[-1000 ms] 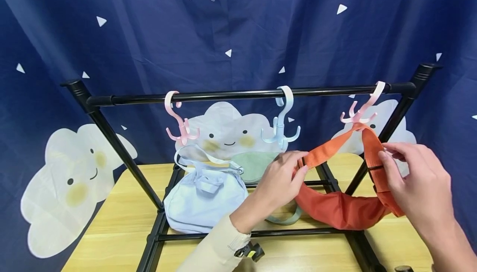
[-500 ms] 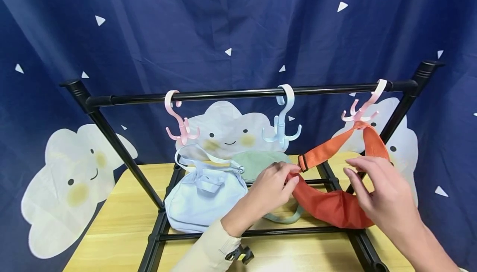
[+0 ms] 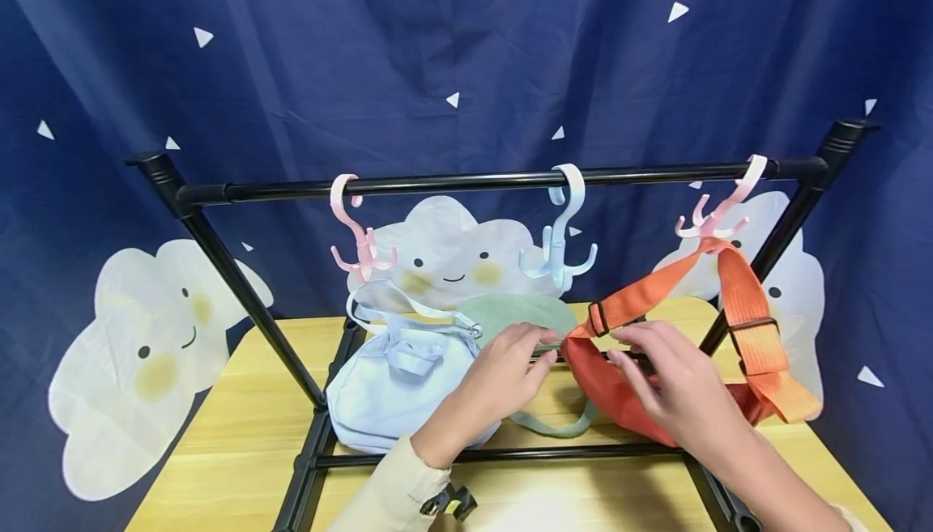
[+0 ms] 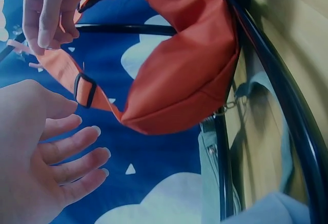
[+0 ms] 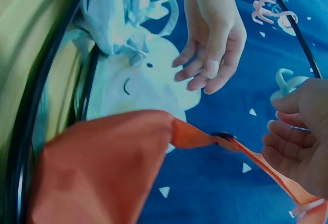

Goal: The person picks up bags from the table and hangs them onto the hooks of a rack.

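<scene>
Fingers [image 4: 84,163] of left hand [image 3: 503,372] loosely parted, empty, beside red sling bag [image 4: 189,65]; right hand [image 3: 676,382] loosely curved, empty, before it. Orange strap [image 3: 747,293] hangs from pink hook [image 3: 710,224].

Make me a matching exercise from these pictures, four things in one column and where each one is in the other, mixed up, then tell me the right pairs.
Things
1. Orange bag
2. Pale blue bag
3. Blue hook
4. Curtain

Places
A. Behind the rack
B. Strap over a pink hook
C. Low down, left of the green bag in the head view
D. On the top bar, between two pink hooks

Right pairs: 1-B, 2-C, 3-D, 4-A
</scene>
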The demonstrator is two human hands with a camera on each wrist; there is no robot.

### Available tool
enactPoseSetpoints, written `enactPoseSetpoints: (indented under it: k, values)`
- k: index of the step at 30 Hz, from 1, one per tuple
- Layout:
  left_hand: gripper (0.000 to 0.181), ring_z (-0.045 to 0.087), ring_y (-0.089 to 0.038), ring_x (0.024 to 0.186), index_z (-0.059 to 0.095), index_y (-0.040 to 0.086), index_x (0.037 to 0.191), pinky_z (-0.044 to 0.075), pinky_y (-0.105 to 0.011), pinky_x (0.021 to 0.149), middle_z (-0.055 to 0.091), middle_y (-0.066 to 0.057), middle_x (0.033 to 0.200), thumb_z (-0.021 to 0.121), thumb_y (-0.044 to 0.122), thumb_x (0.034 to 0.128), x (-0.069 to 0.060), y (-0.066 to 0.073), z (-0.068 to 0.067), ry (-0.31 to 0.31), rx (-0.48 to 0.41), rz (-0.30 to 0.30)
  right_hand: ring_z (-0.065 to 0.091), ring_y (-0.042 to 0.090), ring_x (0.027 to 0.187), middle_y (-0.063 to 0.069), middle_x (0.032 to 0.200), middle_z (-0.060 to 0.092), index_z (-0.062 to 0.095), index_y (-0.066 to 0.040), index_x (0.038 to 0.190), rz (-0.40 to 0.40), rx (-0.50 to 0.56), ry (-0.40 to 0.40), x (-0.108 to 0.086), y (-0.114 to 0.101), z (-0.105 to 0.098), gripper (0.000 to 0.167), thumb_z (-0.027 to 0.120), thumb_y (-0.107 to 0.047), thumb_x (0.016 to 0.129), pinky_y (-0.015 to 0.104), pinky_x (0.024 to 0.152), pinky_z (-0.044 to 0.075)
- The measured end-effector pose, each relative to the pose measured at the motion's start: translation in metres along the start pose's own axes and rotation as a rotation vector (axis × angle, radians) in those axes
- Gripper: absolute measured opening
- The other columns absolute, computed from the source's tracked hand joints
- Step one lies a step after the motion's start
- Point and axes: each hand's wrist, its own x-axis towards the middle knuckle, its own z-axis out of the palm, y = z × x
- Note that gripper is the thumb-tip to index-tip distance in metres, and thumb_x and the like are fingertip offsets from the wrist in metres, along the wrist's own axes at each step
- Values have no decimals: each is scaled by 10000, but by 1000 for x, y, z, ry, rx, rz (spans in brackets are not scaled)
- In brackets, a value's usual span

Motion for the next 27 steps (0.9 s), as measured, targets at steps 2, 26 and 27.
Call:
enactPoseSetpoints:
  k: [2,26,27]
  values:
    - [303,648,-167,1274,689,171,1299,544,-359,1061,714,32,1303,539,303,1072,-3,-4,-1,-8,1,-23,658,161,827,49,975,718,724,-41,1084,8,28,-18,0,-1,6,485,483,-461,1083,205,706,550]
    - [276,662,-204,1228,687,157,1279,565,-396,1009,715,-15,1280,585,291,1060,-27,-42,-12,20,50,-82,552,39,738,-14,898,667,700,-91,1106,83,148,-191,3,-7,70,314,850,-88,830,193,650,506]
    - [273,666,-209,1218,689,154,1275,566,-398,1003,719,-17,1272,589,287,1058,-27,-43,-13,25,51,-80,564,46,744,-13,913,675,701,-91,1109,96,148,-205,3,-8,72,304,845,-101,842,203,653,514]
